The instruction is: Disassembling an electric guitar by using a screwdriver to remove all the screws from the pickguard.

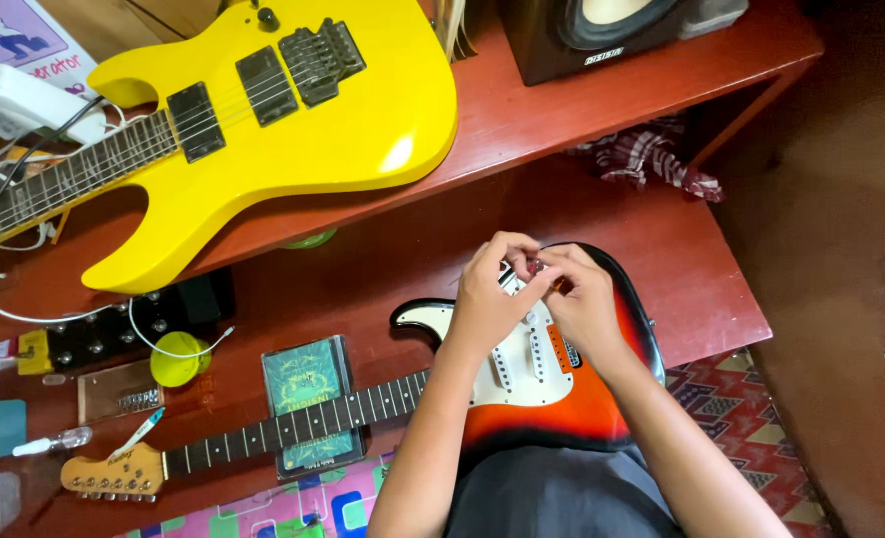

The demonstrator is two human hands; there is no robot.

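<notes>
A sunburst electric guitar with a white pickguard (pixel 522 374) lies across my lap, its neck (pixel 293 426) running left to a wooden headstock (pixel 114 473). My left hand (pixel 487 299) and my right hand (pixel 582 299) meet above the guitar's body, fingertips pinched together on a small reddish object (pixel 536 265) that is too small to identify. Both hands hover over the pickups and strings near the bridge.
A yellow electric guitar (pixel 293 110) rests on a red wooden bench (pixel 582 110) beside a speaker (pixel 602 35). On the lower red surface lie a green case (pixel 308 399), a yellow round lid (pixel 178 359), a black pedal (pixel 114 334), cables and a checked cloth (pixel 647 159).
</notes>
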